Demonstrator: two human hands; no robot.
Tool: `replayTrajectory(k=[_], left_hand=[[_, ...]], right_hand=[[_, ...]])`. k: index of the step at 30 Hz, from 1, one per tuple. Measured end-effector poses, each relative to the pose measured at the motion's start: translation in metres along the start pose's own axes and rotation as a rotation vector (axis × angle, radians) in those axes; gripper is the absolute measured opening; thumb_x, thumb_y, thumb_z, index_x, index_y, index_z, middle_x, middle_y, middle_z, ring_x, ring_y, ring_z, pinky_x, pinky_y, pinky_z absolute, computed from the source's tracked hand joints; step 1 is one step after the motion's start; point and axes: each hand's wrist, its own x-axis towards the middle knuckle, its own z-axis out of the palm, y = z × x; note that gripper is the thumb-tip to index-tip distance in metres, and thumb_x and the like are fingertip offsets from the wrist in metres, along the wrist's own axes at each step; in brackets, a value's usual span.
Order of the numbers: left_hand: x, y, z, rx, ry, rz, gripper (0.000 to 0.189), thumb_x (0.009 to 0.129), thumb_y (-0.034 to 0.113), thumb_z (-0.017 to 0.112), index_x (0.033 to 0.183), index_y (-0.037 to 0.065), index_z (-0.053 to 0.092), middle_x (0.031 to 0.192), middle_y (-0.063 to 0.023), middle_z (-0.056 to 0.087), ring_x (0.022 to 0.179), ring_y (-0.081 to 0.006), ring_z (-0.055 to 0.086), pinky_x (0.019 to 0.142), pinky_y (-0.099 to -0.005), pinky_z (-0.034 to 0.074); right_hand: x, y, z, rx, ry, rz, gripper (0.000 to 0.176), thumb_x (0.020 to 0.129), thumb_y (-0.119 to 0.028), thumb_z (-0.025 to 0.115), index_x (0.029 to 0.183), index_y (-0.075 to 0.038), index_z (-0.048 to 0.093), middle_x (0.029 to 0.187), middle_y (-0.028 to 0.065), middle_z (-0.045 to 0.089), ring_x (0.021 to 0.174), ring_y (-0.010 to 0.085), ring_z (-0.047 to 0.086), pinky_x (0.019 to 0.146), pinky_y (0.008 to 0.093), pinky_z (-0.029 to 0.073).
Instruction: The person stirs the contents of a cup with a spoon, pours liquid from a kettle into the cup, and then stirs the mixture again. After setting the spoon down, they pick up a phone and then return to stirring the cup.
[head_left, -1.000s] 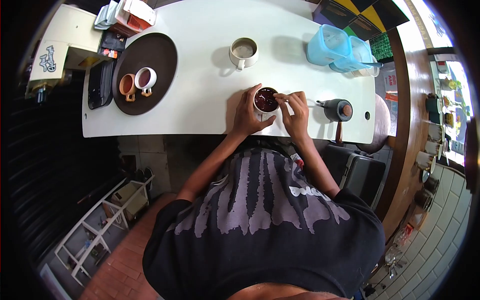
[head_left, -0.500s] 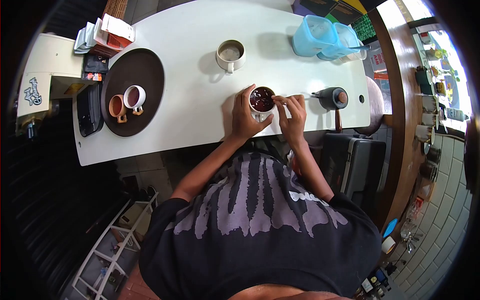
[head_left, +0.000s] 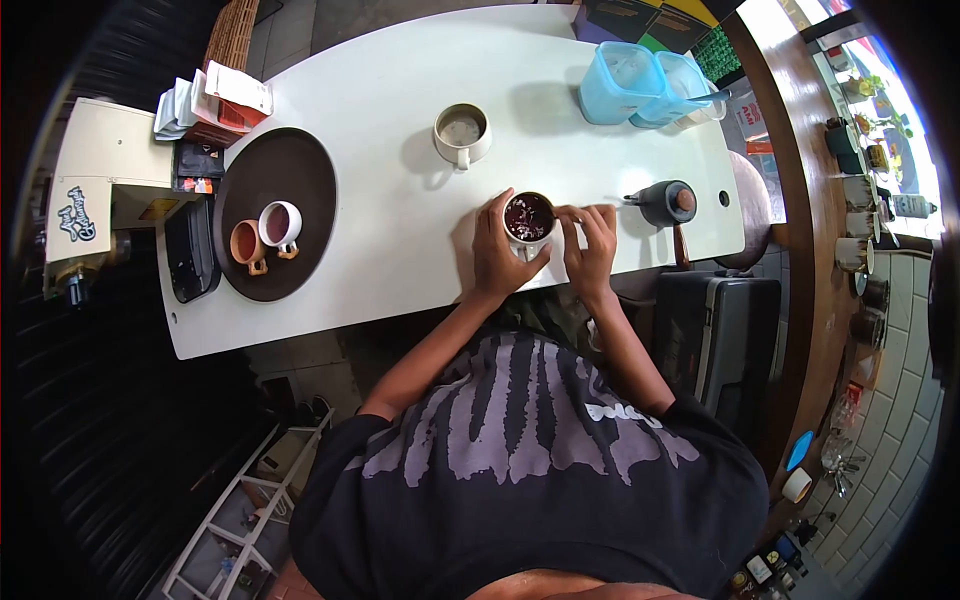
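Observation:
My left hand (head_left: 497, 256) curls around the left side of a white cup (head_left: 527, 246), with the thumb near its handle. Dark red liquid (head_left: 528, 216) fills the cup, and bright glints break up its surface. At the cup's right rim, the fingers of my right hand (head_left: 590, 246) are pinched together. What they hold is small and mostly hidden; I cannot make it out. Farther back stands a pale mug (head_left: 463, 146) with a whitish residue or liquid inside. To the right of my right hand is a dark kettle-like pot (head_left: 660, 203) with a wooden-knobbed lid and a wooden handle.
A round dark tray (head_left: 285, 165) at left carries a white cup (head_left: 280, 226) and a brown cup (head_left: 247, 245). Two blue plastic containers (head_left: 615, 90) stand at the back right. Packets (head_left: 225, 100) sit at the back left. A black case (head_left: 720, 320) is beside the table's front edge.
The whole view has shifted, so the table sits slightly lower in the frame. Both hands stay at the cup, and the glints on the liquid have changed shape.

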Motion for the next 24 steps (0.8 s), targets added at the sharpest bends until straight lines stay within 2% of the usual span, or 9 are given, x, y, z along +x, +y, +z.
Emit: replayTrajectory(k=[4, 8, 14, 18, 19, 20, 22, 24], left_hand=[[0.002, 0.001, 0.002, 0.009, 0.011, -0.003, 0.092, 0.070, 0.029, 0.088, 0.145, -0.003, 0.044, 0.134, -0.0231, 0.057, 0.124, -0.0414, 0.056, 0.105, -0.0498, 0.047], [0.001, -0.002, 0.004, 0.015, 0.034, 0.021, 0.092, 0.067, 0.025, 0.089, 0.144, -0.002, 0.044, 0.132, -0.0225, 0.057, 0.123, -0.0412, 0.056, 0.105, -0.0497, 0.048], [0.001, 0.002, 0.003, 0.033, -0.005, 0.018, 0.094, 0.070, 0.030, 0.088, 0.145, -0.003, 0.042, 0.136, -0.0226, 0.054, 0.126, -0.0406, 0.053, 0.106, -0.0493, 0.046], [0.002, 0.005, 0.003, 0.029, -0.005, 0.023, 0.093, 0.071, 0.032, 0.087, 0.145, -0.003, 0.042, 0.136, -0.0229, 0.054, 0.127, -0.0413, 0.053, 0.107, -0.0503, 0.045], [0.002, 0.005, 0.004, 0.028, -0.007, 0.018, 0.093, 0.071, 0.031, 0.087, 0.145, -0.003, 0.042, 0.136, -0.0229, 0.054, 0.127, -0.0416, 0.053, 0.108, -0.0506, 0.045], [0.002, 0.006, 0.004, 0.029, -0.008, 0.018, 0.093, 0.071, 0.031, 0.087, 0.145, -0.003, 0.042, 0.136, -0.0229, 0.054, 0.127, -0.0416, 0.053, 0.108, -0.0506, 0.045], [0.003, 0.005, 0.006, 0.073, 0.015, 0.038, 0.095, 0.070, 0.025, 0.091, 0.146, -0.003, 0.040, 0.132, -0.0243, 0.054, 0.121, -0.0405, 0.057, 0.102, -0.0471, 0.049], [0.005, 0.004, 0.005, 0.084, 0.007, 0.058, 0.096, 0.070, 0.025, 0.091, 0.146, -0.003, 0.040, 0.133, -0.0243, 0.054, 0.122, -0.0405, 0.057, 0.102, -0.0470, 0.050]], right_hand=[[-0.008, -0.014, 0.008, 0.072, -0.025, 0.022, 0.018, 0.083, 0.001, 0.074, 0.098, -0.008, 0.077, 0.085, 0.0044, 0.071, 0.085, 0.0276, 0.056, 0.080, 0.0383, 0.046], [0.005, -0.012, 0.027, 0.097, -0.019, -0.040, 0.019, 0.081, -0.001, 0.075, 0.098, -0.008, 0.078, 0.088, 0.0041, 0.074, 0.085, 0.0270, 0.057, 0.081, 0.0393, 0.046], [0.006, 0.006, 0.009, -0.014, 0.003, -0.075, 0.019, 0.082, 0.002, 0.072, 0.098, -0.008, 0.076, 0.088, 0.0048, 0.071, 0.085, 0.0269, 0.057, 0.080, 0.0383, 0.047], [-0.008, 0.000, 0.000, 0.025, -0.035, -0.050, 0.018, 0.082, 0.002, 0.072, 0.098, -0.006, 0.075, 0.088, 0.0056, 0.070, 0.086, 0.0277, 0.057, 0.080, 0.0398, 0.047], [-0.010, -0.005, 0.000, 0.027, -0.059, -0.053, 0.015, 0.087, 0.003, 0.072, 0.099, -0.004, 0.074, 0.088, 0.0059, 0.072, 0.086, 0.0265, 0.056, 0.079, 0.0382, 0.047], [-0.010, -0.006, 0.004, 0.027, -0.059, -0.052, 0.015, 0.087, 0.003, 0.072, 0.099, -0.004, 0.074, 0.088, 0.0059, 0.072, 0.086, 0.0265, 0.056, 0.079, 0.0382, 0.047], [-0.006, -0.009, 0.016, 0.081, -0.036, -0.089, 0.016, 0.086, 0.003, 0.072, 0.101, -0.004, 0.075, 0.089, 0.0062, 0.072, 0.084, 0.0261, 0.056, 0.078, 0.0375, 0.047], [0.004, -0.006, 0.021, 0.078, -0.038, -0.107, 0.017, 0.086, 0.002, 0.072, 0.102, -0.004, 0.076, 0.088, 0.0066, 0.072, 0.083, 0.0260, 0.055, 0.076, 0.0372, 0.047]])
